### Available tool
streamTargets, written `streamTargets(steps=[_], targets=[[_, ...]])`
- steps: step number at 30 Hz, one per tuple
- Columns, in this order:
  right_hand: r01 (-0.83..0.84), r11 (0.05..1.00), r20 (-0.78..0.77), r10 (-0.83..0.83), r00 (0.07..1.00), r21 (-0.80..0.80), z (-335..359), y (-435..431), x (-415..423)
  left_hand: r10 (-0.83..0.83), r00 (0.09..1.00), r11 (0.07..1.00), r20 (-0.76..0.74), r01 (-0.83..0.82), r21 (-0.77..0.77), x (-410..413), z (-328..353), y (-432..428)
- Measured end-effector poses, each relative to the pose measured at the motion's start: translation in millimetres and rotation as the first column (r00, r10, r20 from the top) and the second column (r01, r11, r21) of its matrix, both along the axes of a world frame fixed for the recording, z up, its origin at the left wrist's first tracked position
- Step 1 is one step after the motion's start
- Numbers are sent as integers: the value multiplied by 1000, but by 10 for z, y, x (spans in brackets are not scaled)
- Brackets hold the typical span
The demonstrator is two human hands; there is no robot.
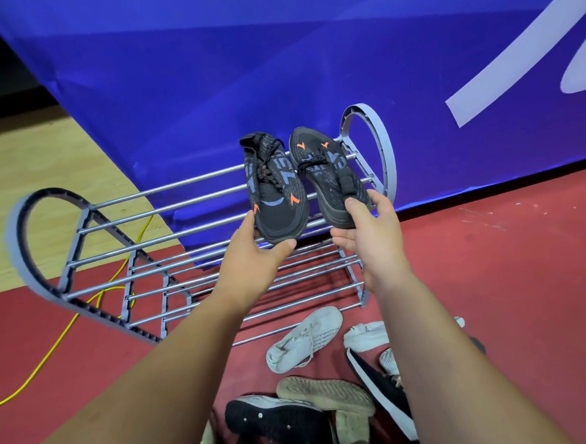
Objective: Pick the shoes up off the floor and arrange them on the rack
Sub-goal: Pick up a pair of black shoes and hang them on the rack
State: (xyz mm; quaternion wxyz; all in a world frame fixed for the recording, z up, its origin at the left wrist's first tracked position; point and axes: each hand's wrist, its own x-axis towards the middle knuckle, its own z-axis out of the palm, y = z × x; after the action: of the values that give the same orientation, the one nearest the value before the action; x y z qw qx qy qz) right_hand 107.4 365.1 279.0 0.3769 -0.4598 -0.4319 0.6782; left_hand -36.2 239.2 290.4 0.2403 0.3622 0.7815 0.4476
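Observation:
Two black knit shoes with orange marks lie side by side on the right part of the top tier of the grey shoe rack (146, 210). On the left black shoe (276, 202), whose toe points toward me, my left hand (252, 255) holds the toe between fingers and thumb. The right black shoe (330, 175) has its heel toward me. My right hand (367, 231) pinches that heel, thumb on top and fingers beneath. Several more shoes lie on the red floor before the rack, among them a white sneaker (305, 337) and a black shoe with a white sole (380, 388).
A blue banner (274, 51) hangs right behind the rack. A yellow cable (68, 324) runs over the floor at the left, passing under the rack's left end. The rack's lower tiers and the left part of its top tier hold no shoes.

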Motion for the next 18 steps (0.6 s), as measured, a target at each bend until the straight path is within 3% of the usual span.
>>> streamTargets(steps=[6, 14, 18], targets=[[-68, 994, -67, 62, 996, -90, 21, 61, 11, 22, 1000, 997, -7, -22, -73, 2, 19, -10], [-5, 999, -120, -1, 993, -52, 25, 70, 17, 52, 972, 977, -228, -97, -191, 108, -43, 21], [9, 998, -141, -17, 990, -57, 13, 28, -13, 91, 962, 973, -256, -141, -185, 153, -79, 20]])
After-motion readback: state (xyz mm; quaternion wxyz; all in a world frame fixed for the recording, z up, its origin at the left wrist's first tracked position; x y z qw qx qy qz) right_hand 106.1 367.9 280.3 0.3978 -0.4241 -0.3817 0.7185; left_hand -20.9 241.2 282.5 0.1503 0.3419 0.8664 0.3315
